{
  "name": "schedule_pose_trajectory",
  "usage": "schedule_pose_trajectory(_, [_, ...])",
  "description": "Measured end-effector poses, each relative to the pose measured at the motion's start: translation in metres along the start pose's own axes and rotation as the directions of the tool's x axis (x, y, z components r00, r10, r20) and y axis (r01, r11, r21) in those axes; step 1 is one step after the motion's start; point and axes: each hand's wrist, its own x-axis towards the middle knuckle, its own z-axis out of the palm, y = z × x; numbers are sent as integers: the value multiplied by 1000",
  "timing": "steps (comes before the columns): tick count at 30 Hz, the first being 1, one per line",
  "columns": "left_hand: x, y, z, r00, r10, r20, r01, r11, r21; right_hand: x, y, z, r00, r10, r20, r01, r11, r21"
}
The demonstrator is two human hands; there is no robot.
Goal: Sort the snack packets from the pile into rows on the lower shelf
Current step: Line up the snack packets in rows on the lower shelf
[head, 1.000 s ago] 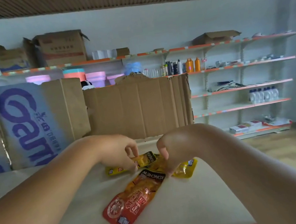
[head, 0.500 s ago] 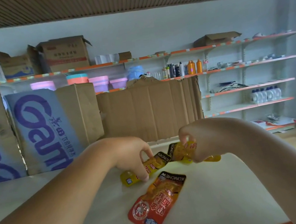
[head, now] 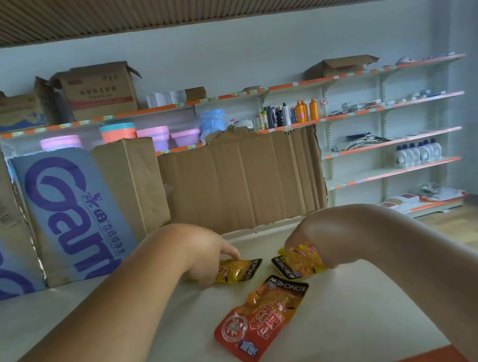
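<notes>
The left hand [head: 202,256] is pressing down on the left end of a small yellow foil snack packet [head: 240,271] lying flat on the cream shelf surface [head: 360,317], index finger stretching to its top edge (whether a thumb is pinching underneath, I cannot tell). The right hand [head: 307,240] is curling its fingers round a second yellow packet [head: 301,263] just beside. A larger red-orange packet [head: 261,317] is lying nearer, untouched.

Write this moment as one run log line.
left hand: holds left yellow packet | right hand: grips right yellow packet | red packet: flat on shelf, untouched
</notes>
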Motion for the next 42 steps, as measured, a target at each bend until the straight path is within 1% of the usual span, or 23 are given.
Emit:
schedule_pose_trajectory(2, [-3,1,-1,1000,20,-1,-20,999,-35,0,-3,0,1000,-20,19,20,999,-31])
schedule_pose_trajectory(4, [-6,1,-2,999,39,-31,-42,993,-107,0,-5,-2,998,-25,62,26,1000,-17])
schedule_pose_trajectory(7, [-8,-1,-4,996,78,-52,-87,971,-223,-1,-2,-4,996,-62,57,58,995,75])
schedule_pose_trajectory(9, [-5,-3,-3,993,99,-69,-113,964,-242,-2,1,-5,997,-56,58,48,989,138])
schedule_pose_trajectory(10, [-3,-3,-2,993,84,-84,-103,962,-253,-3,1,-6,998,-42,55,32,985,169])
schedule_pose_trajectory(11, [0,-4,-1,993,64,-99,-88,960,-265,-3,3,-7,999,-18,44,10,983,182])
schedule_pose_trajectory(14, [6,-5,2,994,-48,-101,23,972,-233,2,3,-6,989,143,24,-145,985,91])
schedule_pose_trajectory(16, [7,-3,3,993,-93,-79,76,977,-197,3,-1,-4,959,267,95,-272,961,45])
schedule_pose_trajectory(17, [7,-2,3,992,-103,-78,86,976,-200,3,-5,-3,950,287,123,-292,956,24])
schedule_pose_trajectory(19, [6,-1,2,990,-106,-90,86,975,-203,4,-6,-2,946,291,144,-293,956,-7])
schedule_pose_trajectory(23, [9,-3,3,991,-101,-91,79,972,-220,0,2,-5,958,271,98,-267,962,-52])
schedule_pose_trajectory(26, [14,-5,6,986,-85,-144,54,978,-203,-4,6,-7,953,272,134,-263,961,-83])
schedule_pose_trajectory(29, [16,-2,5,981,-55,-189,25,987,-159,-8,4,-10,955,260,140,-241,961,-137])
schedule_pose_trajectory(32, [11,3,3,981,-54,-185,19,982,-186,-14,4,-14,961,245,129,-232,967,-108])
schedule_pose_trajectory(34, [3,2,-3,970,-64,-232,8,972,-235,-19,11,-22,968,246,56,-244,969,-44])
schedule_pose_trajectory(35, [-4,0,-5,953,-75,-294,-3,966,-257,-22,16,-26,969,245,0,-245,969,0])
schedule_pose_trajectory(36, [-13,-3,-9,920,-91,-380,-19,961,-276,-25,20,-32,969,236,-69,-233,971,47])
schedule_pose_trajectory(37, [-22,-5,-11,872,-97,-479,-54,955,-292,-27,23,-35,963,224,-148,-212,973,92])
schedule_pose_trajectory(38, [-31,-7,-12,809,-100,-579,-100,947,-304,-29,24,-37,949,207,-238,-180,975,131])
schedule_pose_trajectory(39, [-41,-9,-11,737,-110,-667,-142,939,-312,-30,23,-38,921,185,-344,-132,976,171])
schedule_pose_trajectory(40, [-48,-9,-8,660,-127,-740,-180,930,-320,-31,22,-36,874,174,-454,-86,974,208])
schedule_pose_trajectory(42, [-66,-9,-2,504,-186,-843,-216,919,-331,-31,16,-32,745,147,-651,52,959,277])
